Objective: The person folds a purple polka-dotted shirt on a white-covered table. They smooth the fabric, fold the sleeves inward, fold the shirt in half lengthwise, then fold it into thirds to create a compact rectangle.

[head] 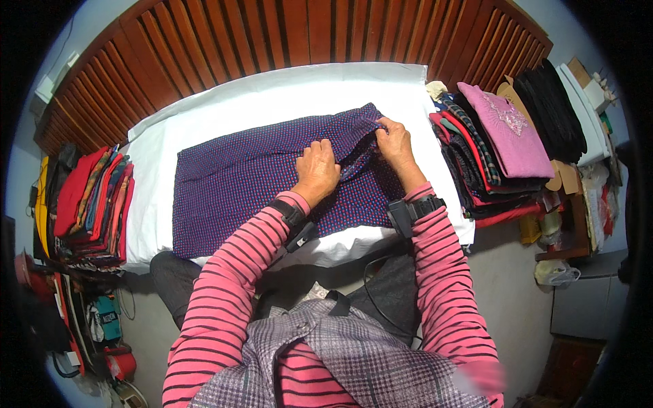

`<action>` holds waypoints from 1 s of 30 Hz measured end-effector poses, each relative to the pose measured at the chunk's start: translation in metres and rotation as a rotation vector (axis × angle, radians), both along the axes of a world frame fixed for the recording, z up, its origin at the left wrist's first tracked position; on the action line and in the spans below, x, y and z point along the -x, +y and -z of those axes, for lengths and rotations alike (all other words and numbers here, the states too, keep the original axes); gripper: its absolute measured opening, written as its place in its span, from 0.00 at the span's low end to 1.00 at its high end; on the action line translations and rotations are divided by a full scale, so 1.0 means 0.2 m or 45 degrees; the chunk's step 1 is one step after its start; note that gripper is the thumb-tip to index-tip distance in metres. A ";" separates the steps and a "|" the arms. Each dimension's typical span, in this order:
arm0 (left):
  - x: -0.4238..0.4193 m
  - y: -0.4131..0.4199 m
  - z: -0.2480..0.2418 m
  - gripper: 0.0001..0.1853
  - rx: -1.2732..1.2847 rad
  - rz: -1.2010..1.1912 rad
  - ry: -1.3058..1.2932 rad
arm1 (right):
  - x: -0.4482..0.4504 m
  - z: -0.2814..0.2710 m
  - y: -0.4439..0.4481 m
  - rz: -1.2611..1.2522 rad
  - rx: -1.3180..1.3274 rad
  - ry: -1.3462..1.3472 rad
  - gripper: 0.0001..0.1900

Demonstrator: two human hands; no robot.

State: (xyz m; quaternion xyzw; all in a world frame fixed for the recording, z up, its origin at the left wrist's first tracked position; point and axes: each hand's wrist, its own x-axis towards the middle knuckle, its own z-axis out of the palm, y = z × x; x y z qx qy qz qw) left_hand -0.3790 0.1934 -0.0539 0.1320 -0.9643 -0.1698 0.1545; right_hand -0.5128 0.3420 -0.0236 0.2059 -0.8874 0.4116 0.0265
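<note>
A dark blue garment with small red and light blue dots (234, 188) lies spread on a white cloth (153, 204) in front of me. My left hand (318, 168) grips a fold of it near its middle, fingers curled. At the garment's upper right, my right hand (395, 143) pinches its raised edge between thumb and fingers. Between the two hands the fabric is bunched and partly lifted, with an opening or fold showing. The garment's left part lies fairly flat.
Folded clothes (92, 199) are stacked at the left end. More folded clothes (469, 158) stand at the right, topped by a pink garment (515, 132) with shiny decoration. A slatted wooden headboard (321, 30) runs along the far side. A plastic bag (556, 273) hangs at the right.
</note>
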 end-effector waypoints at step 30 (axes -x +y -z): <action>-0.10 -0.18 0.03 0.12 0.002 0.310 0.082 | -0.09 -0.01 0.21 -0.239 -0.805 -0.095 0.17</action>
